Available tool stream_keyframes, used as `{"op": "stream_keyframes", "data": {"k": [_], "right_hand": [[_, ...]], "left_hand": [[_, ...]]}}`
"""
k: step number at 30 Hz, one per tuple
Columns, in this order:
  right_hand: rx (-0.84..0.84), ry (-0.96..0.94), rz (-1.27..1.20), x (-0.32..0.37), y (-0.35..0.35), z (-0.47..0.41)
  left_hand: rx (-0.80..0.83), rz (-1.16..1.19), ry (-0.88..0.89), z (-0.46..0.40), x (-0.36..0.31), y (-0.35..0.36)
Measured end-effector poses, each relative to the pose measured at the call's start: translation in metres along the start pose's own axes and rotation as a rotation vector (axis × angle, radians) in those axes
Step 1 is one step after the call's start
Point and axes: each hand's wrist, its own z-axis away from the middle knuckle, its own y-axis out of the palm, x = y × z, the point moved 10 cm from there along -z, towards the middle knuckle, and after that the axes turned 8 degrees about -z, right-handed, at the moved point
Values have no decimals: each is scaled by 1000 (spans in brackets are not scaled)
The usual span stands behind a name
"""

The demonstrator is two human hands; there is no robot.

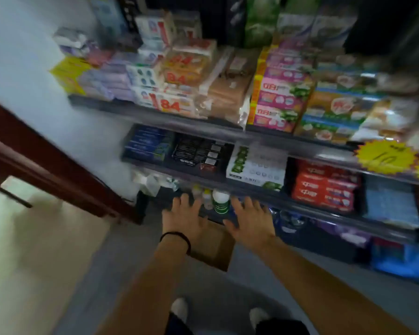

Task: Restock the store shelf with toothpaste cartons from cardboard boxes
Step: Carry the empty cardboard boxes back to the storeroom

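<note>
At the foot of the store shelf [228, 139], in the head view, we see both arms stretched forward over a brown cardboard box [213, 247] that sits on the grey floor [121, 274] at about 6 o'clock from the picture's middle. The left hand [183, 220], with a dark band at its wrist, and the right hand [248, 220] have their fingers spread wide and hold nothing; they hang above the box's far edge, and we cannot tell whether they touch it. The frame is blurred with motion.

Toothpaste cartons already stand on the middle tier: blue ones [146, 146] at 10 o'clock from the hands, black ones [198, 152] at 12, red ones [324, 187] at 2.

We judge the chief risk to be the small white-capped green bottle [220, 200] and its neighbours on the low tier, just beyond the fingertips: a hasty lift of the box could knock them over. The box is partly hidden by the arms, so a blind grip might slip or tear a flap.

Around us, the shelving is dark, with packed tissue and wipe bundles on the upper tier and a yellow starburst price tag [386, 157] at 3 o'clock. A white wall and a dark red wooden frame [46, 165] lie at 9 o'clock, with pale flooring beyond.
</note>
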Motion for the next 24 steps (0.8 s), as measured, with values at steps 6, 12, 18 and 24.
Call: {"op": "stream_keyframes", "data": {"k": [6,12,18,24], "right_hand": [[-68,392,-107,-35,86,-31],[-69,692,-291,-66,213,-50],[-77,862,-391,-125,359,-85],[-139,986,-454,-187,479,-107]], "left_hand": [[-18,-29,252,-87,9,69],[143,-14,232,-155,22,199],[215,68,180,-218,-7,334],[222,148,-2,-289,17,467]]}}
